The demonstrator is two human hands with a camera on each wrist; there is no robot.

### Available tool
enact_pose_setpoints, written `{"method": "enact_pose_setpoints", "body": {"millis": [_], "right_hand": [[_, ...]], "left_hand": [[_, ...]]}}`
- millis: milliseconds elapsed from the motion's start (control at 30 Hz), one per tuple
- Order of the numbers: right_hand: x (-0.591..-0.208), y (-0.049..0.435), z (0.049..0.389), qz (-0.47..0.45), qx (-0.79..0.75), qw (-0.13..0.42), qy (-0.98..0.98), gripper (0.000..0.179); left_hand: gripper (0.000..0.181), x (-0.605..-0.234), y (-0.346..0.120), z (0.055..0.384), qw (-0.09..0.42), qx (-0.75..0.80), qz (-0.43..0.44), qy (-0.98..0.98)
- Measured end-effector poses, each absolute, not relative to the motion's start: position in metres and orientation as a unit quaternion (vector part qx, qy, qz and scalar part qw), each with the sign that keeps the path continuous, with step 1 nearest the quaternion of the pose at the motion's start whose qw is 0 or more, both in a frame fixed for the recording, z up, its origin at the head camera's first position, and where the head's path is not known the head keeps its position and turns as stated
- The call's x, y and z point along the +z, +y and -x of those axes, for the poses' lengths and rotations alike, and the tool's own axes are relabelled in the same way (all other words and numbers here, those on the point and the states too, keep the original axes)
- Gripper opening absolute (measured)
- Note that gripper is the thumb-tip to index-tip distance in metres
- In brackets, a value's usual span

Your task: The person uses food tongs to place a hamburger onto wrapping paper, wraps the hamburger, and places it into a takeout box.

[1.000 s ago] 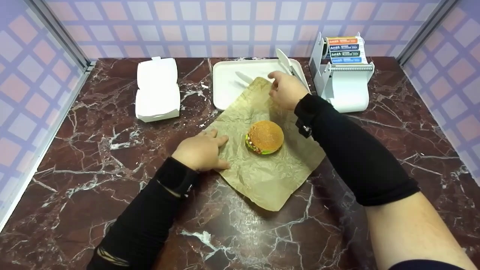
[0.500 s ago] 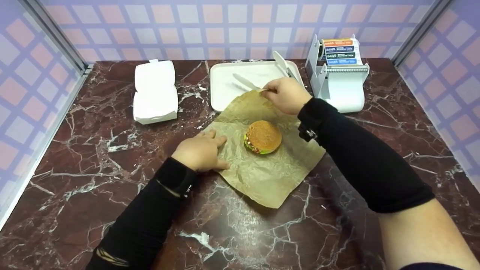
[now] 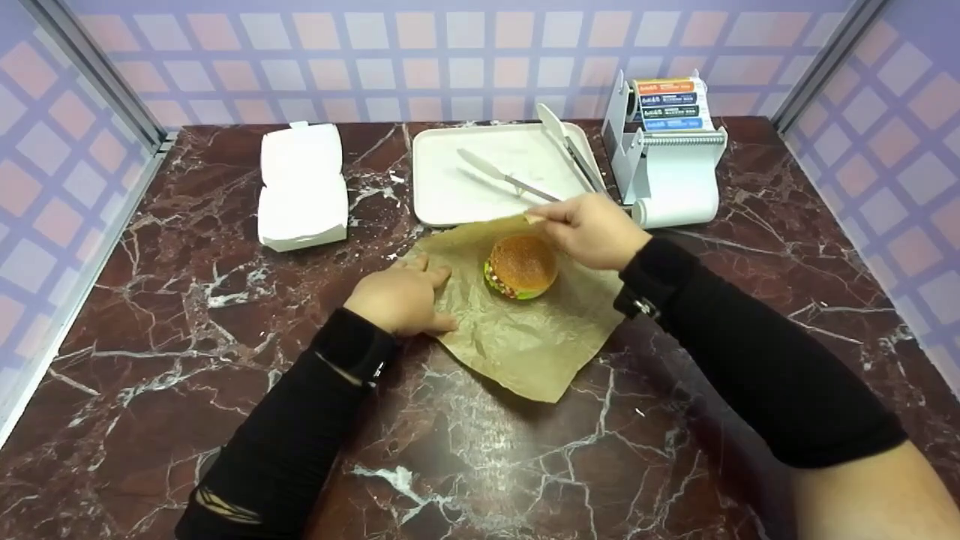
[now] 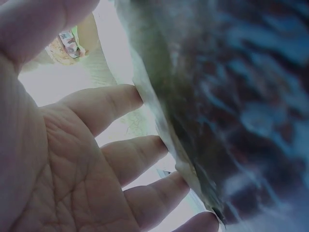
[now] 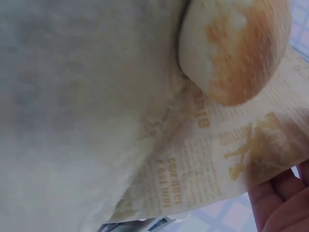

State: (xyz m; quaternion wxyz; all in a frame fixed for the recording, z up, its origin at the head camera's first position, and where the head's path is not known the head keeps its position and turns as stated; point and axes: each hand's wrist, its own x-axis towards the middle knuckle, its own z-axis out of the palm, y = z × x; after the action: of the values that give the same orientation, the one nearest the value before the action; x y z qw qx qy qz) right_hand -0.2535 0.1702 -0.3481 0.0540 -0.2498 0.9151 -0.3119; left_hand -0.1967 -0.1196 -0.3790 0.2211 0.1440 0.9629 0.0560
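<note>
Nearest to us, below both hands, we see the bare marbled tabletop [image 3: 465, 465], and black sleeves [image 3: 765, 367] cover both forearms. The near corner of the brown paper [image 3: 525, 352] points toward us, to the right of and closer than the left hand [image 3: 397, 300]. That hand lies spread, its fingers apart and extended on the paper's left edge. Just to its right, and apart from it, the burger [image 3: 523, 262] sits upright on the paper between the two hands. The right hand [image 3: 596, 231] pinches the raised far edge of the paper, and from there we find the burger just to the left and slightly nearer us. In the right wrist view we can make out tan print on the paper beside the bun.

Beyond the right hand stands a white tray [image 3: 446, 202]; one knife [image 3: 484, 163] lies on it with its handle toward that hand, and a second utensil [image 3: 553, 124] slants across its right side. Well beyond the left hand we see an open white box [image 3: 304, 206], and past the right hand, to its right, a roll dispenser [image 3: 682, 139].
</note>
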Motion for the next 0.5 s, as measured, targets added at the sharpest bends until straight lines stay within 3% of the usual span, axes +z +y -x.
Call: {"method": "enact_pose_setpoints", "body": {"millis": [500], "right_hand": [[-0.376,0.184,0.22,0.344,-0.221,0.014,0.913,0.04]], "left_hand": [[0.097,-0.38,-0.118,0.2,0.232,0.062,-0.134,0.962]]}}
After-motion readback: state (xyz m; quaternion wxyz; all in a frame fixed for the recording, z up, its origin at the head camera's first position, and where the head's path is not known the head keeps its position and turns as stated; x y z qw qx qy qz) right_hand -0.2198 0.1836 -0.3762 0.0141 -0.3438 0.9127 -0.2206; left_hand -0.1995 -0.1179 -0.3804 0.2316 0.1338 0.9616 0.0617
